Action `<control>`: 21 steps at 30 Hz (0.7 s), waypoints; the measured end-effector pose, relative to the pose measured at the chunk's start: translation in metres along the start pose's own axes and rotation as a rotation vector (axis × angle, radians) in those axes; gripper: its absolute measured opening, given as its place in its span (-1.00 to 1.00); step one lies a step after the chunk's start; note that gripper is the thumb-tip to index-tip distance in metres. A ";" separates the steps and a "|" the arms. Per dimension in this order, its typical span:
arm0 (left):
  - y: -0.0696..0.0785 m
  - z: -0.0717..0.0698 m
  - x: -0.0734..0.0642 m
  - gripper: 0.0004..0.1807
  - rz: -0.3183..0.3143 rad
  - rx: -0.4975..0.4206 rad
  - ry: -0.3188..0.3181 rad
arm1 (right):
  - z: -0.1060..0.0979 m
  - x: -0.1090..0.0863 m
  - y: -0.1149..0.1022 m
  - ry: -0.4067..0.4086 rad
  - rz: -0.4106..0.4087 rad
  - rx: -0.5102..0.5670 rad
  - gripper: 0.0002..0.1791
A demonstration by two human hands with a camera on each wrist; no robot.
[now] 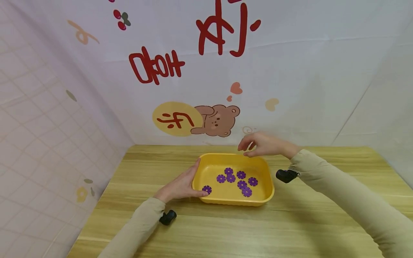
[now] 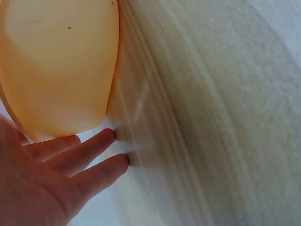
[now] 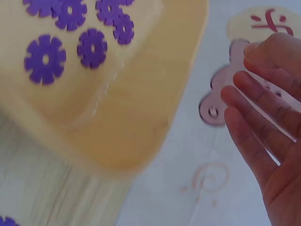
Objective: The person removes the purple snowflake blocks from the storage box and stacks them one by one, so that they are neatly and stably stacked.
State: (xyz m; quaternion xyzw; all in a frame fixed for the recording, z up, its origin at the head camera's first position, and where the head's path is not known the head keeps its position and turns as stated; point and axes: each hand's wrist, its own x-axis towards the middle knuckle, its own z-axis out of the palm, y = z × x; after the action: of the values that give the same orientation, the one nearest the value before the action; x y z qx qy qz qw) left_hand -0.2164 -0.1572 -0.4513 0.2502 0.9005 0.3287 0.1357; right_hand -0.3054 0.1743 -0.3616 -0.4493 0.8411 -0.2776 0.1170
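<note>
A yellow plastic basin (image 1: 238, 201) sits on the wooden table with several purple notched discs (image 1: 246, 192) lying flat inside it. My left hand (image 1: 180, 185) holds the basin at its left end, the thumb over the front left rim beside one disc. In the left wrist view, the fingers (image 2: 89, 148) of that hand spread along the outside of the basin wall. Above the far right part of the rim hovers my right hand (image 1: 262, 144), its fingers loosely bent and nothing between them.
One more purple disc (image 3: 7, 221) lies on the table to the right of the basin, mostly hidden in the head view by the black wrist camera (image 1: 286, 175). A white printed cloth (image 1: 306, 89) hangs right behind the table's far edge.
</note>
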 end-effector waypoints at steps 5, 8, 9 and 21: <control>-0.002 0.000 0.001 0.35 0.011 -0.005 0.004 | 0.015 0.016 -0.008 -0.071 -0.021 -0.009 -0.80; -0.001 0.000 0.001 0.35 -0.002 -0.014 0.001 | 0.028 0.025 -0.010 -0.115 -0.015 0.025 -0.79; -0.001 0.000 0.000 0.35 -0.006 -0.015 0.001 | 0.033 0.027 -0.010 -0.130 -0.013 0.043 -0.78; 0.001 0.000 0.000 0.33 -0.020 -0.029 0.000 | 0.075 0.044 -0.003 -0.112 -0.050 0.173 -0.79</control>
State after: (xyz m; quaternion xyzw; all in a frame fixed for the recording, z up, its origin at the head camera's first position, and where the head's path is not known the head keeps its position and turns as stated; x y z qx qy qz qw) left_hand -0.2158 -0.1568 -0.4508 0.2394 0.8980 0.3405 0.1428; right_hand -0.2950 0.1096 -0.4185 -0.4732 0.7947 -0.3263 0.1951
